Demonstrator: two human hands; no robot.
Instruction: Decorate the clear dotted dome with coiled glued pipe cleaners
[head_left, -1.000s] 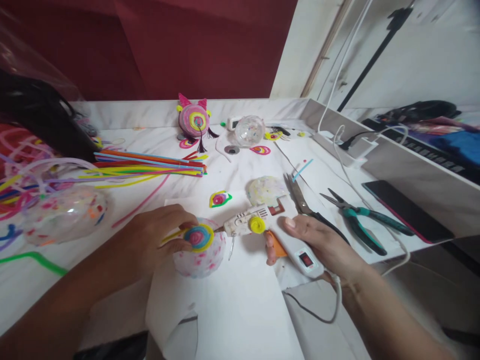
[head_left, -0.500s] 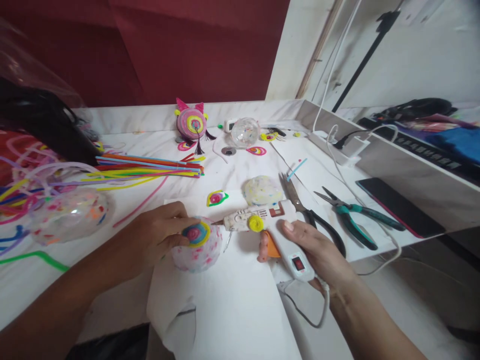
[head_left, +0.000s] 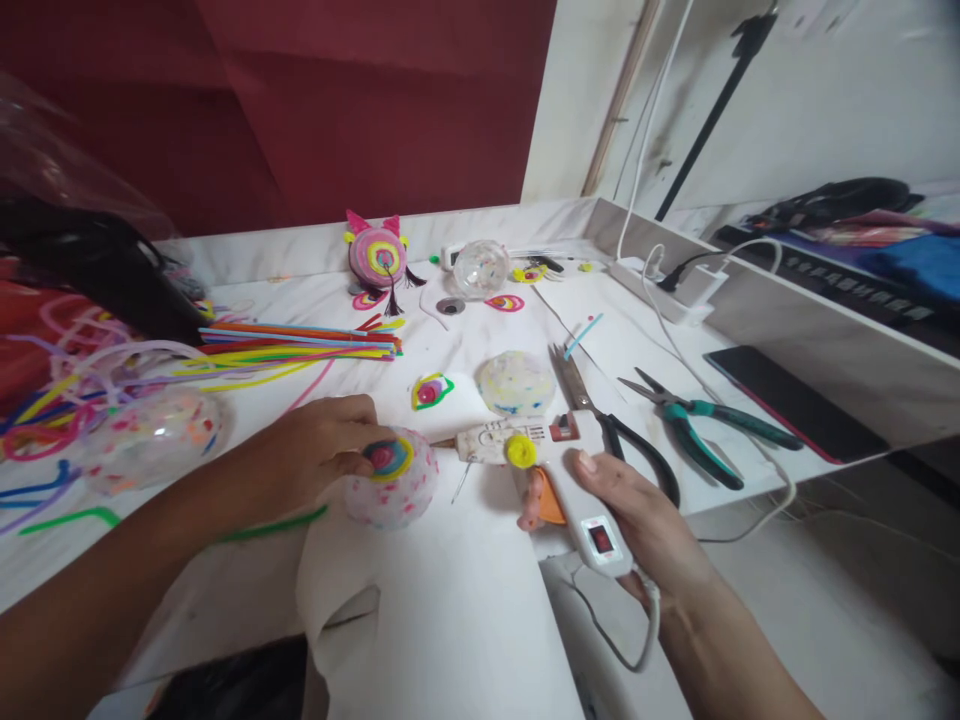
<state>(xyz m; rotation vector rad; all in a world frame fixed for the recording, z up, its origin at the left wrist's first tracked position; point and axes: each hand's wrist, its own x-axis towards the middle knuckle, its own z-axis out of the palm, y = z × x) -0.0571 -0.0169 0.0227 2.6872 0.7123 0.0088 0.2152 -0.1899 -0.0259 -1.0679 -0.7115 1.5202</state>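
Observation:
My left hand (head_left: 330,455) pinches a coiled pipe-cleaner piece (head_left: 390,457), pink in the middle with blue and yellow rings, against a whitish ball with pink specks (head_left: 397,500). The ball sits on white paper (head_left: 442,610). In my right hand (head_left: 626,500) is a white hot glue gun (head_left: 585,490), my finger at its orange trigger. Its nozzle points left, with the tip close to the ball's upper right side; whether they touch I cannot tell. A yellow coil (head_left: 521,451) sits on the gun's side. Beyond the gun rests another speckled ball (head_left: 517,383).
Scissors (head_left: 577,385), teal-handled pliers (head_left: 701,440) and a phone (head_left: 787,400) lie right. Pipe cleaners (head_left: 307,345) and a clear speckled ball (head_left: 150,440) are left. Behind stand a pink horned ornament (head_left: 379,255), another clear ball (head_left: 481,270) and a power strip (head_left: 660,290).
The glue gun's nozzle has drawn slightly right, away from the coiled piece. My left fingers stay on that piece. The whole view has shifted a little.

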